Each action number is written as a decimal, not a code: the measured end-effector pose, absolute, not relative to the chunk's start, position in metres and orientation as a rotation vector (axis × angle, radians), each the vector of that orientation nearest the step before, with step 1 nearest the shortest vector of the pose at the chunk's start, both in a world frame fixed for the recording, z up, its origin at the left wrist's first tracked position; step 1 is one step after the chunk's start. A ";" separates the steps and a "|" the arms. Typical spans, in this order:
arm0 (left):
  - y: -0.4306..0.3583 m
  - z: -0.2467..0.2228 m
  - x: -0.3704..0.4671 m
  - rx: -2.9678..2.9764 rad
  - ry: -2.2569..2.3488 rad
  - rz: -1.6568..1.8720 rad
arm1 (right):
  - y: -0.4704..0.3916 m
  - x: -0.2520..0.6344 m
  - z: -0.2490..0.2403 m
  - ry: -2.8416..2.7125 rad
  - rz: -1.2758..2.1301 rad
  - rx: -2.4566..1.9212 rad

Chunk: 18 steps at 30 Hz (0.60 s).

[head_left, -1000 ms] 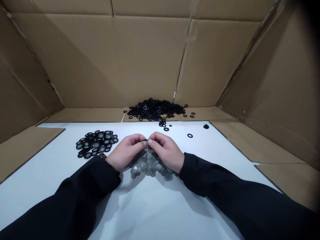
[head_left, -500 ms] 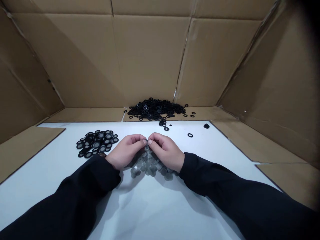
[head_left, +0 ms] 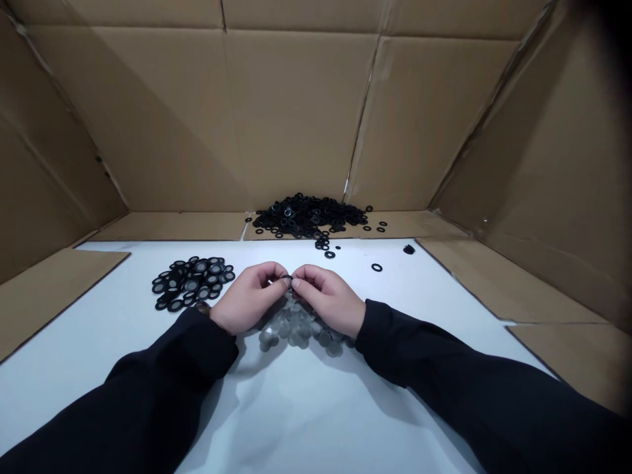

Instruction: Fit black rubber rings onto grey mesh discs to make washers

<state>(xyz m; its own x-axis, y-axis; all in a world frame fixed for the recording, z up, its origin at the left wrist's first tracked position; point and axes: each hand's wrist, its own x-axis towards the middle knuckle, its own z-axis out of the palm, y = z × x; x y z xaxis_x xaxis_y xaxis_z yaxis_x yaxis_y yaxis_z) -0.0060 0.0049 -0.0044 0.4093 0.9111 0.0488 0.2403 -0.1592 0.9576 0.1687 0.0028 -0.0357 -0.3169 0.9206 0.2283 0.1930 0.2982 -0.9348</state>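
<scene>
My left hand [head_left: 251, 296] and my right hand [head_left: 328, 296] meet at their fingertips, both closed in a pinch on one small black rubber ring [head_left: 289, 278]. The fingers cover most of the ring, and whether a mesh disc sits in it I cannot tell. Just below and behind the hands lies a heap of thin grey mesh discs [head_left: 296, 329] on the white table. Left of my left hand is a pile of black rings with grey discs in them [head_left: 191, 284].
At the back, a large heap of black rings [head_left: 309, 216] rests against the cardboard wall [head_left: 301, 112]. One loose ring [head_left: 376, 268] and a small black lump [head_left: 409, 249] lie to the right on the white table [head_left: 316, 408]. Cardboard sides stand left and right.
The fingertips have shifted slightly, and more of the black ring shows between them. Both hands stay in nearly the same place; the piles look unchanged.
</scene>
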 end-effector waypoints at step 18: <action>0.003 -0.001 -0.005 1.660 0.972 0.787 | 0.000 0.166 -0.027 -1.722 0.924 -1.017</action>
